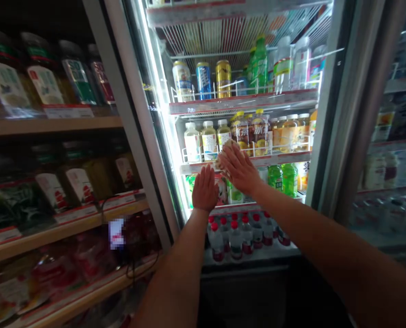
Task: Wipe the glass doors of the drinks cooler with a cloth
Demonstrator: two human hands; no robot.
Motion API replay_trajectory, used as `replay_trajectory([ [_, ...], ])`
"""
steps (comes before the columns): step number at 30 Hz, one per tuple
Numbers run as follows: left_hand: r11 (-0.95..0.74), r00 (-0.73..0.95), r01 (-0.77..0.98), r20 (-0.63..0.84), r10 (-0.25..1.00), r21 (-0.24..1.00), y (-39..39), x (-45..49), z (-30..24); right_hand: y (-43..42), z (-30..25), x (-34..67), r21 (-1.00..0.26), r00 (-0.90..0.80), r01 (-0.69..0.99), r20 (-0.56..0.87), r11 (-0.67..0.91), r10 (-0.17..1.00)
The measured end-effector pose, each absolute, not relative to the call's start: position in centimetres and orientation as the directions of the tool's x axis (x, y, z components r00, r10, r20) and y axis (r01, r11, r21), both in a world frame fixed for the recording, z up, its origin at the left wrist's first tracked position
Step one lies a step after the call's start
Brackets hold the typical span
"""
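Note:
I face a lit drinks fridge with a glass front. My left hand is raised with fingers straight and together, palm flat towards the glass, in front of the shelf of green bottles. My right hand lies flat just to the right and above it, fingers stretched over a beige cloth that peeks out past the fingertips. The cloth lies in front of the shelf of pale tea bottles. Whether the palms touch the glass I cannot tell.
Cans and green bottles fill the upper shelf, red-capped water bottles the bottom one. Left of the fridge, dark wooden shelves hold jars and packets. A second glass cooler stands on the right.

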State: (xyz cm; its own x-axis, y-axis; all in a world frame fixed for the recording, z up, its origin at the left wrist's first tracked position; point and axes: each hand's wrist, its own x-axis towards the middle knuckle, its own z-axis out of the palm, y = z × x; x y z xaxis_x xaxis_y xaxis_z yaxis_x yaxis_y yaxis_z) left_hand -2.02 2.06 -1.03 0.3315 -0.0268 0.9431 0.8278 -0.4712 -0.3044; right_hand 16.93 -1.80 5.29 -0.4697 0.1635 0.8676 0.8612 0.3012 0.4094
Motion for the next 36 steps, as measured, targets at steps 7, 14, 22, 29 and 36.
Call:
replay_trajectory([
  [7,-0.471,0.333,0.823,0.942,-0.05,-0.316,2.1,-2.0,-1.0,-1.8,5.4,18.2,0.533,-0.59,0.792,0.794,0.298,0.147],
  [14,-0.485,0.332,0.825,0.943,-0.003,-0.292,2.1,-2.1,-1.1,-2.2,4.5,17.7,0.392,-0.477,0.853,0.854,0.346,0.209],
  [22,-0.473,0.326,0.83,0.945,-0.022,-0.297,2.1,-2.0,-1.1,-2.1,6.0,18.2,0.433,-0.514,0.837,0.832,0.335,0.211],
  [29,-0.476,0.335,0.826,0.942,-0.015,-0.301,2.3,-2.1,-1.1,-2.6,3.7,18.1,0.447,-0.512,0.836,0.844,0.317,0.16],
  [36,-0.467,0.329,0.833,0.944,-0.014,-0.297,2.2,-2.0,-1.1,-2.0,6.6,18.5,0.306,-0.358,0.912,0.919,0.273,0.166],
])
